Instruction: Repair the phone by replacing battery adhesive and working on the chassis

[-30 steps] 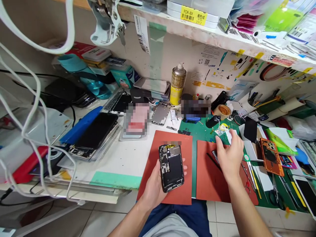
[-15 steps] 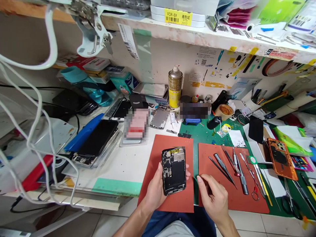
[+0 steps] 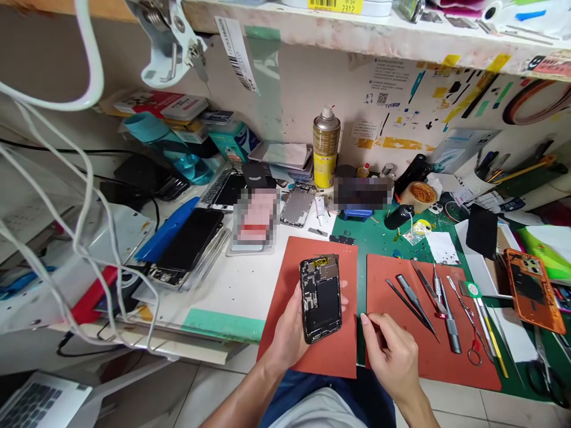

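My left hand [image 3: 288, 324] is wrapped round an opened smartphone [image 3: 322, 300], its bare inside facing up. A black battery, small circuit parts and a yellow strip at the top end show in it. The phone is held tilted above a red-brown mat [image 3: 285, 351]. To the right of it, apart from the phone, is my right hand [image 3: 392, 351]. Its fingers are curled, with the thumb against the index finger. Whether something small lies in that pinch cannot be made out. Tweezers [image 3: 413, 310] and a grey-handled tool [image 3: 453, 336] lie on the second red-brown mat [image 3: 473, 374] beside it.
At left a black-screened phone [image 3: 191, 241] lies on a stack near hanging white cables [image 3: 84, 196]. A spray can [image 3: 325, 145] stands at the back. Scissors [image 3: 542, 362] and an orange phone shell [image 3: 535, 291] lie at right. A shelf [image 3: 321, 41] overhangs the bench.
The view has turned left and down, so the bench things sit further right and a laptop corner shows at lower left. Both hands keep nearly the same pose, with the phone still in the left.
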`<state>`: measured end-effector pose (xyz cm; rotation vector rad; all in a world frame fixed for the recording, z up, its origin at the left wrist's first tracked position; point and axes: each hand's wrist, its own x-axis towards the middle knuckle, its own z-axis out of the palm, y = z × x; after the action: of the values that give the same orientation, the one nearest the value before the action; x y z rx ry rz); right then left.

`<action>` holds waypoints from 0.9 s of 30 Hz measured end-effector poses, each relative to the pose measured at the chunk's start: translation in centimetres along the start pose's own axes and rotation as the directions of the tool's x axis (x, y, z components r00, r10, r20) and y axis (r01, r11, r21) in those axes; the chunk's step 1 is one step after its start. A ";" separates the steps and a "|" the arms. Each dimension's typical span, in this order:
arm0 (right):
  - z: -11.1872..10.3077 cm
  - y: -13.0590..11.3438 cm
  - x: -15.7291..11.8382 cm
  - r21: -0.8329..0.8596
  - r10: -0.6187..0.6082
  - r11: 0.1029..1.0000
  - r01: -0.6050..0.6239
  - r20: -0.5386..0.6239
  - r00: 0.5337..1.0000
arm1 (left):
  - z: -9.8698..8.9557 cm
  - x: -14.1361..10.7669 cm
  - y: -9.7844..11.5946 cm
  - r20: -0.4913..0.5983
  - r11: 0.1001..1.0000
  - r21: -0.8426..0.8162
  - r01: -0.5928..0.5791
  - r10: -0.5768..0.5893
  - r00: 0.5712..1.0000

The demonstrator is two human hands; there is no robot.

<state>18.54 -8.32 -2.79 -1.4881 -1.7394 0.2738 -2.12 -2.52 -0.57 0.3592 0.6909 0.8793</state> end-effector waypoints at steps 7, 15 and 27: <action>0.1 0.2 -0.2 0.010 0.007 1.000 -0.007 0.028 1.000 | 0.2 0.0 0.2 0.020 0.999 -0.031 -0.015 0.016 1.000; 0.0 0.2 -0.3 -0.006 -0.005 1.000 0.005 0.041 0.999 | 0.5 0.2 0.4 -0.039 0.998 -0.064 -0.030 0.028 0.999; 0.0 0.2 -0.3 -0.009 -0.005 1.000 0.006 0.040 0.999 | 0.3 0.3 0.3 -0.046 0.997 -0.073 -0.023 0.019 0.999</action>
<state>18.68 -8.48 -3.09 -1.4936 -1.7789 0.2949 -2.00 -2.12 -0.30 0.2818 0.6960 0.9329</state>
